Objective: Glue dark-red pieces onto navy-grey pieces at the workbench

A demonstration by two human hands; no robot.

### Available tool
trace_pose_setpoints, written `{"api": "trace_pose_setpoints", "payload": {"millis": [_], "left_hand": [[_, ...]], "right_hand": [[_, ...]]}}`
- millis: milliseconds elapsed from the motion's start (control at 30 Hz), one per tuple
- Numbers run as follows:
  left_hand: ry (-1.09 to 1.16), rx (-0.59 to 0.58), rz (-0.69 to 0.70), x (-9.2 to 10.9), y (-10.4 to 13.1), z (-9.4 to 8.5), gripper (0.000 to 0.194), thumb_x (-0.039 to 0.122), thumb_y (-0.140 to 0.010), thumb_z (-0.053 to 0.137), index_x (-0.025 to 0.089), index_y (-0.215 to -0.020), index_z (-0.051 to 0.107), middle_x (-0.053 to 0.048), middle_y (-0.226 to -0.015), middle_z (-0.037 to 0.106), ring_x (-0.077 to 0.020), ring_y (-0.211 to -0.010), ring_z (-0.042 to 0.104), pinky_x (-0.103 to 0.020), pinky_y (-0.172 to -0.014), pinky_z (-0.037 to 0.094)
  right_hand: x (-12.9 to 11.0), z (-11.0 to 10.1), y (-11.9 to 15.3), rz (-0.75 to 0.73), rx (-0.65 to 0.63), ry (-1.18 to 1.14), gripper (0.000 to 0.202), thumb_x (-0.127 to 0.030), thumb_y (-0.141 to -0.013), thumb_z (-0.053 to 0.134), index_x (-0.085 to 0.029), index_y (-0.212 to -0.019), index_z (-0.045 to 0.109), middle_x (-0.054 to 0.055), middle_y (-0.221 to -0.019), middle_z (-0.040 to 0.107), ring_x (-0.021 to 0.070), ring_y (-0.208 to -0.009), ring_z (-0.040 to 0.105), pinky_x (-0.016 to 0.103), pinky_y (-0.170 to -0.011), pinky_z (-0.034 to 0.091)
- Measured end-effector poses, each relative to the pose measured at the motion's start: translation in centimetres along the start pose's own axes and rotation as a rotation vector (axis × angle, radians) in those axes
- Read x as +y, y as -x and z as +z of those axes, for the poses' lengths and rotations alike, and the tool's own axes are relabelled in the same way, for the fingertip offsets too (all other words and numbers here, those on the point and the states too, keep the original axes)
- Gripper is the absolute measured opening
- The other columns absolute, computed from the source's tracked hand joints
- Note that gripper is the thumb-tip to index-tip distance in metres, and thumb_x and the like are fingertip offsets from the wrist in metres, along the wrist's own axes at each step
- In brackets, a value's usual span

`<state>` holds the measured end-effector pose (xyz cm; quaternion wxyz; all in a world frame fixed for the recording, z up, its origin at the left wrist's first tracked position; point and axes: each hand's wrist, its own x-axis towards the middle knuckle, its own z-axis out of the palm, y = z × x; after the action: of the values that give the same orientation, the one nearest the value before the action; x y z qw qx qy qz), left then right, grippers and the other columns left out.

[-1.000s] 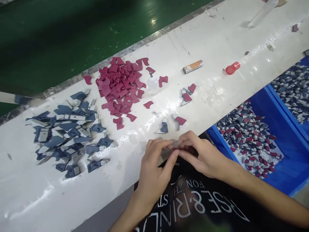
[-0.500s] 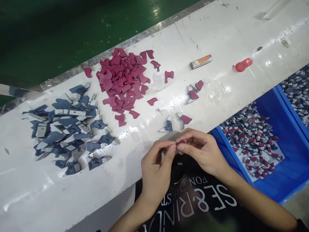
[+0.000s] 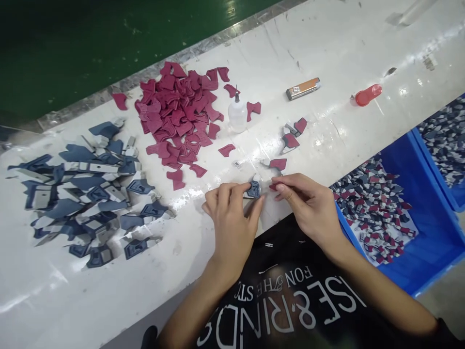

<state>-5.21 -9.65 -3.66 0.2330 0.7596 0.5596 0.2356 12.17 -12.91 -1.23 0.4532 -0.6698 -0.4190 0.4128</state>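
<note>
My left hand (image 3: 234,213) is at a blue-and-grey plastic part (image 3: 254,189) on the table, with its index finger on one side and its thumb on the other. The part's recessed face is turned up. Between the thumb and fingertips of my right hand (image 3: 308,203) is a small maroon piece (image 3: 273,186), mostly covered by the fingers. Just beyond that hand lies a part with a maroon face (image 3: 278,164). Farther back are two more maroon-faced parts (image 3: 291,141), close together.
Left on the white table (image 3: 203,232) are a pile of blue-and-grey parts (image 3: 78,206) and a heap of maroon pieces (image 3: 181,114). A needle-tipped bottle (image 3: 237,115), a lighter (image 3: 303,89) and a red object (image 3: 368,95) stand or lie beyond. Blue bins (image 3: 432,261) of parts are at right.
My hands have come apart. The left has gone forward to the blue-and-grey part, while the right keeps the maroon piece and has moved slightly forward and right.
</note>
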Motion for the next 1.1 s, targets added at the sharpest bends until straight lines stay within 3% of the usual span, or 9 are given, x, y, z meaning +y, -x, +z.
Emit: {"api": "trace_pose_setpoints", "payload": {"millis": [133,333,667,833,1100], "left_hand": [[-0.015,-0.027,0.040,0.2,0.4,0.0,0.021,0.030,-0.099,0.078,0.023,-0.114,0.066,-0.005,-0.107,0.069,-0.0290,-0.105,0.050,-0.044,-0.089,0.035],[0.000,-0.031,0.058,0.1,1.0,-0.1,0.019,0.028,-0.098,0.079,0.023,-0.112,0.068,-0.003,-0.104,0.070,-0.0275,-0.102,0.050,-0.043,-0.088,0.033],[-0.020,0.012,0.085,-0.2,0.9,0.3,0.016,0.034,-0.101,0.077,0.023,-0.108,0.069,-0.003,-0.099,0.072,-0.0261,-0.097,0.052,-0.043,-0.087,0.035],[-0.068,0.044,0.100,0.0,0.8,0.3,0.019,0.039,-0.100,0.078,0.023,-0.103,0.067,-0.002,-0.094,0.072,-0.0259,-0.093,0.054,-0.043,-0.085,0.032],[-0.087,0.075,0.105,0.3,0.5,0.5,0.023,0.040,-0.099,0.079,0.022,-0.096,0.064,-0.001,-0.086,0.070,-0.0249,-0.088,0.054,-0.043,-0.083,0.029]], "right_hand": [[-0.1,0.3,-0.6,0.107,-0.063,-0.108,0.014,-0.032,-0.098,0.085,-0.023,-0.108,0.086,0.003,-0.094,0.079,0.0166,-0.082,0.076,0.026,-0.072,0.063],[0.1,0.8,-0.8,0.247,-0.128,-0.218,0.031,-0.045,-0.088,0.093,-0.019,-0.101,0.082,0.004,-0.083,0.079,0.0168,-0.072,0.074,0.023,-0.056,0.060],[-0.1,1.5,-0.6,0.210,-0.098,-0.033,0.020,-0.034,-0.095,0.087,-0.021,-0.105,0.076,-0.001,-0.081,0.075,0.0154,-0.071,0.071,0.027,-0.065,0.058],[-0.5,1.9,-0.2,0.187,-0.070,0.038,0.015,-0.033,-0.098,0.083,-0.021,-0.102,0.075,0.001,-0.092,0.079,0.0167,-0.081,0.073,0.028,-0.072,0.059],[-0.8,2.1,-0.1,0.204,-0.055,0.050,0.011,-0.031,-0.101,0.080,-0.021,-0.100,0.076,0.000,-0.086,0.076,0.0140,-0.074,0.069,0.027,-0.069,0.056]]}}
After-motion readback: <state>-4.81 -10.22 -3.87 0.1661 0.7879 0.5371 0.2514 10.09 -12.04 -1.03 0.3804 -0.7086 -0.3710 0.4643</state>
